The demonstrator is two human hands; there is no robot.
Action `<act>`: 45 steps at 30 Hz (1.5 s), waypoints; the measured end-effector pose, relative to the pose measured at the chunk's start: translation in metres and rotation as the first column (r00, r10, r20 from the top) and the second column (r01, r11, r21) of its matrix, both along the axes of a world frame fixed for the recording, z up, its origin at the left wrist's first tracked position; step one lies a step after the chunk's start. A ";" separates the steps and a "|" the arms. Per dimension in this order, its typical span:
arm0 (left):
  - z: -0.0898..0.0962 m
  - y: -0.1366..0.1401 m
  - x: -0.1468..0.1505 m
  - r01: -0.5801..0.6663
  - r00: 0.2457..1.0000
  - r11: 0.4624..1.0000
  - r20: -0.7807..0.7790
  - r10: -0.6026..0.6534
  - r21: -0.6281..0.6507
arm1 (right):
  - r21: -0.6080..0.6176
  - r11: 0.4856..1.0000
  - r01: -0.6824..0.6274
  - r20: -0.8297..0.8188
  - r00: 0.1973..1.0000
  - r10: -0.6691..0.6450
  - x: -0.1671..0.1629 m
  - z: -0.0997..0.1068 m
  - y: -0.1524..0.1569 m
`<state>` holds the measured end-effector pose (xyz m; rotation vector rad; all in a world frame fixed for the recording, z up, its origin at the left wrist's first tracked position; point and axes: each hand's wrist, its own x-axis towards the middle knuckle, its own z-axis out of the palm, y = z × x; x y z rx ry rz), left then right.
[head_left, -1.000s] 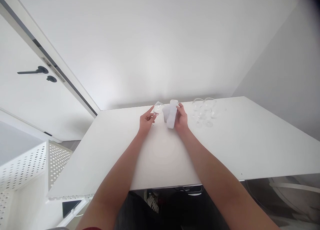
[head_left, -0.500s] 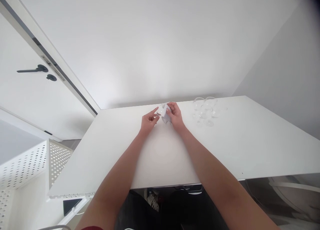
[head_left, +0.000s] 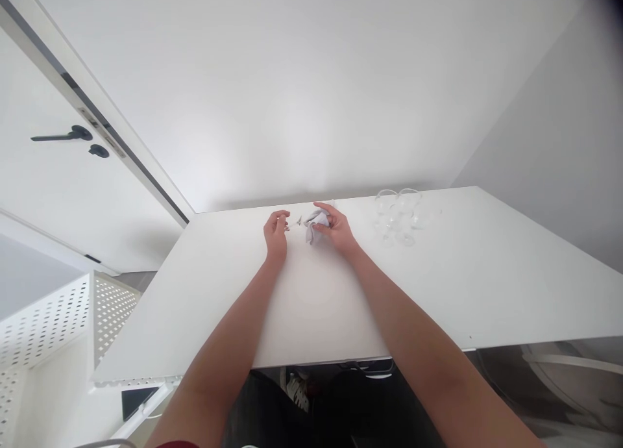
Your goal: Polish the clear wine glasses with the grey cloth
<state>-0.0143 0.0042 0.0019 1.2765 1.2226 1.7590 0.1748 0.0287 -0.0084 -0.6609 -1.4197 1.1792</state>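
A clear wine glass [head_left: 294, 224] lies sideways in the air between my hands, low over the white table. My left hand [head_left: 276, 235] pinches its stem or foot end with closed fingers. Around the bowl end, mostly hiding it, is a crumpled pale grey cloth [head_left: 317, 230]. My right hand [head_left: 339, 231] grips this cloth between the thumb and fingers, with the index finger reaching over its top. Whether the cloth goes inside the bowl I cannot tell.
Several clear stemmed glasses [head_left: 402, 213] stand in a group to the right of my right hand. The white tabletop [head_left: 209, 292] meets the wall behind. A white perforated panel [head_left: 114, 305] stands beyond its left edge, with a door [head_left: 53, 182] farther left.
My left hand has shifted left and its fingers have closed at the stem end of the glass. The cloth in my right hand has moved slightly left and now covers more of the bowl.
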 end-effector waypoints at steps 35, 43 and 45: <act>0.006 -0.002 0.005 0.124 0.982 0.992 0.147 -0.121 -0.012 | 0.015 0.998 0.054 0.117 0.992 -0.055 -0.006 -0.005 0.000; 0.008 -0.006 0.004 0.157 0.975 0.988 0.156 -0.155 0.003 | -0.061 0.996 -0.065 -0.140 0.989 0.056 0.001 0.006 -0.004; 0.008 -0.007 0.004 0.175 0.976 0.984 0.127 -0.177 0.022 | -0.021 0.999 -0.037 -0.171 0.985 0.033 0.000 0.008 -0.006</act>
